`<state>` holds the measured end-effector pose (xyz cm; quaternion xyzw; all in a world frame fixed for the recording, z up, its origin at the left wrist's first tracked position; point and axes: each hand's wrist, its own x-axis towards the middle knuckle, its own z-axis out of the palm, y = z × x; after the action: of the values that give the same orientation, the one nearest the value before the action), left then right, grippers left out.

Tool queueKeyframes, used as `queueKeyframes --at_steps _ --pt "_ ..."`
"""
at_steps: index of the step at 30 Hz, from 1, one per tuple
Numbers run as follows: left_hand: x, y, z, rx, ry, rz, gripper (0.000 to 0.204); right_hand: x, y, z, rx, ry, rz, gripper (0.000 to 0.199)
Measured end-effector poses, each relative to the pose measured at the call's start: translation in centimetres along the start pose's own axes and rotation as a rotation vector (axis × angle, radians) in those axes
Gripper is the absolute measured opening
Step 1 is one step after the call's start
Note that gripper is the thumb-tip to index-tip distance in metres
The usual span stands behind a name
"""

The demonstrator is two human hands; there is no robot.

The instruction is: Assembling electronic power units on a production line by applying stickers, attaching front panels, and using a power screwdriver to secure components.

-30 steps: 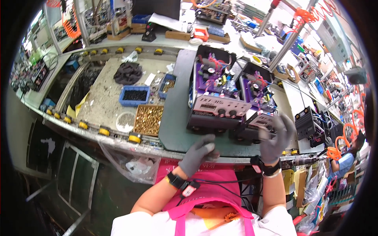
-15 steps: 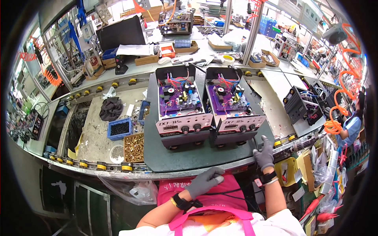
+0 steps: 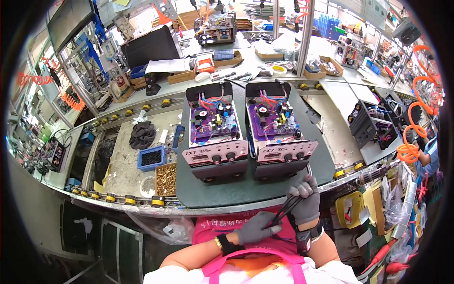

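The counter (image 3: 120, 162) ran across in front of me, and on it lay a broad green board (image 3: 213, 195). On that board stood a left unit (image 3: 210, 158) and, just beside it, a right unit (image 3: 280, 155), both open-topped, their purple circuit boards (image 3: 212, 124) bared. A yellow bin (image 3: 340, 217) sat off to my right, beyond the counter's front edge. I had my gloved right hand (image 3: 305, 199) raised near that edge, its fingers curled around black cables (image 3: 287, 205); my left hand (image 3: 258, 227), lower, had its fingers closed on those looped cables too.
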<state>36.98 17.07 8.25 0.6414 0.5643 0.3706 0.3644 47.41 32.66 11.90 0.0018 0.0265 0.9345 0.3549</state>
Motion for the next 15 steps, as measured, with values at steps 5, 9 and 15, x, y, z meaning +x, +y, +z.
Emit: queueKeyframes --at_steps 5,9,15 --pt "-4.4 7.6 -9.4 0.047 -0.117 -0.264 0.041 -0.7 1.2 0.1 -0.083 0.044 0.097 0.028" --pt "-3.2 13.4 -17.8 1.107 -0.104 -0.099 0.021 -1.1 0.9 -0.9 -0.442 0.086 0.367 0.022" --pt "8.2 13.5 -25.2 1.457 -0.05 0.481 0.019 0.4 4.3 -2.7 -0.294 0.008 0.161 0.023"
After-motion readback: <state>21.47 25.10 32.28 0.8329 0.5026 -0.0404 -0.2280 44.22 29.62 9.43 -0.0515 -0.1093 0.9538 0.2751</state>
